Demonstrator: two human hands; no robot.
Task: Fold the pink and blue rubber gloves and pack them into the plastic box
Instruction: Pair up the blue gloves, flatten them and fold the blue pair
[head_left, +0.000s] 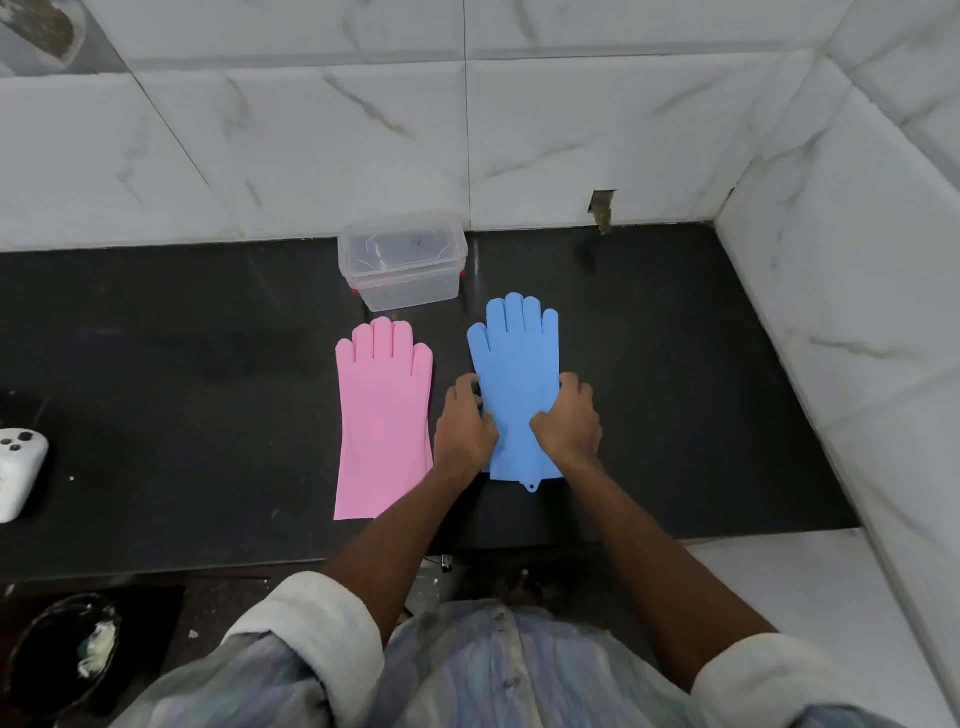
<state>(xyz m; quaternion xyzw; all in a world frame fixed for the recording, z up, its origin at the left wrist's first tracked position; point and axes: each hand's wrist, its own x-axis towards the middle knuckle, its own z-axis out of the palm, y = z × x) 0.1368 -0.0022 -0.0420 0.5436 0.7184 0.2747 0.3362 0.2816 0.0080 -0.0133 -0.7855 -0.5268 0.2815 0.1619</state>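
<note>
A blue rubber glove (517, 364) lies flat on the black counter (182, 374), fingers pointing to the wall. My left hand (464, 426) grips its left edge and my right hand (569, 421) grips its right edge, both near the wrist part. A pink rubber glove (382, 415) lies flat to the left of it, untouched. The clear plastic box (402, 265) stands open and empty at the back by the wall, just beyond the pink glove's fingertips.
A white controller-like device (18, 473) sits at the counter's left edge. White marble tile walls (857, 312) close the back and right side. A dark bowl (62, 654) rests low at the left, below the counter.
</note>
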